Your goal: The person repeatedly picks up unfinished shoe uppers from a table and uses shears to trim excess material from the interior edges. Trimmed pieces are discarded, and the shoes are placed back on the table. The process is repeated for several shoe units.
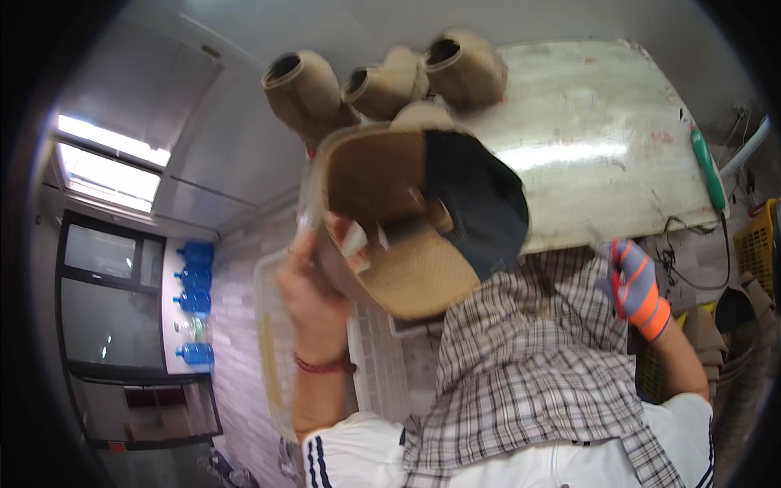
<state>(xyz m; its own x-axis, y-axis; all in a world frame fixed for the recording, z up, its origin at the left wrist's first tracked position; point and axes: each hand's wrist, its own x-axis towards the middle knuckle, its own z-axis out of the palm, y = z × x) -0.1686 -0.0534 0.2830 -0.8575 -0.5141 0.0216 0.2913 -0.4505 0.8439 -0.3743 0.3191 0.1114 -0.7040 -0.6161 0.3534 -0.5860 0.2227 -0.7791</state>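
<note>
**Tan cap held up in bare fingers, gloved hand beside the counter edge**

The left hand (313, 285), bare with a red cord at the wrist, holds a cap (407, 220) by its brim; the fingers (358, 244) curl around the brim edge and pinch it, with the thumb on the underside. The cap is tan woven fabric with a dark navy back panel, its hollow inside turned toward the camera, a small white tag showing just beside the fingertips. It hangs in the air, above a plaid shirt (529, 366) that fills the space below and to the right of the fingers.

The right hand (639, 289) wears a glove striped in orange, grey and blue. Its fingers are pressed together and pointed upward, gripping nothing visible, just under the counter's near edge.

Beyond the fingers lies the counter (602, 138), a pale, scuffed sheet with a straight near edge and mostly bare surface. At its far-left corner, just past the cap, stand three brown moulded forms (382, 81) with round open mouths, touching one another. A green pen-shaped tool (706, 167) lies along the right edge. Further right sits a yellow crate (758, 244). Far left of the fingers, blue water bottles (195, 301) are stacked against a wall.
</note>
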